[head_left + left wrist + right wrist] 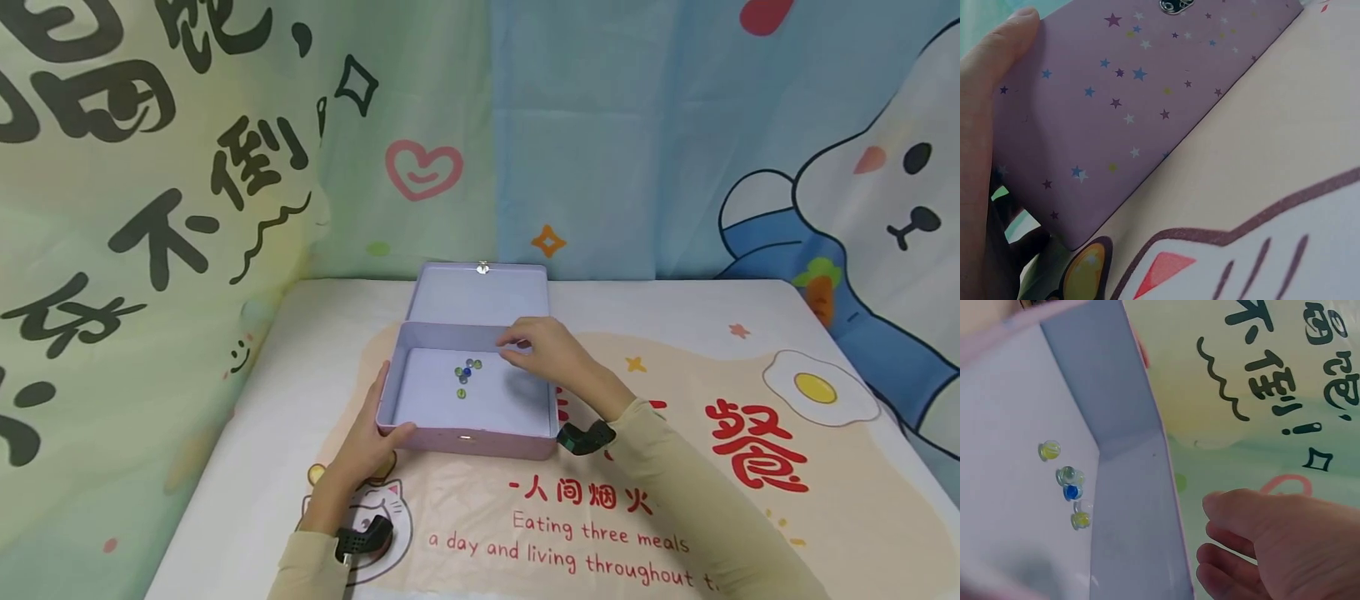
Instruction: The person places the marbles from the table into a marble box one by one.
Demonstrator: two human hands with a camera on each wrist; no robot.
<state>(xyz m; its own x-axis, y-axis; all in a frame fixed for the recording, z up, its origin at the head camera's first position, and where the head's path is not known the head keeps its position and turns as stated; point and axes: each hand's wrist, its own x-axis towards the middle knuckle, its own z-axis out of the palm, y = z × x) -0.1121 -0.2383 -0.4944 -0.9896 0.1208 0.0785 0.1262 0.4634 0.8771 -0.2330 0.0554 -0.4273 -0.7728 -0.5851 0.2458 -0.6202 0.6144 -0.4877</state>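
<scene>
An opened purple box (468,442) with a star-patterned outside and a pale inside lies on the table. Its hinged lid (480,293) is laid back behind it. Several glass marbles (467,372), yellow-green, clear and blue, rest on the box floor, clustered except for a yellow one a little apart. My left hand (367,446) grips the front left corner, thumb on the front wall and fingers along the left side. Over the back right part of the box is my right hand (551,354), thumb and fingers loosely bent and apart, with nothing visible between them.
A printed cloth (592,533) with red lettering, a cat and a fried egg covers the table. Behind it hangs a patterned curtain (570,142). Black bands are on both wrists, and the lid carries a metal clasp (482,267).
</scene>
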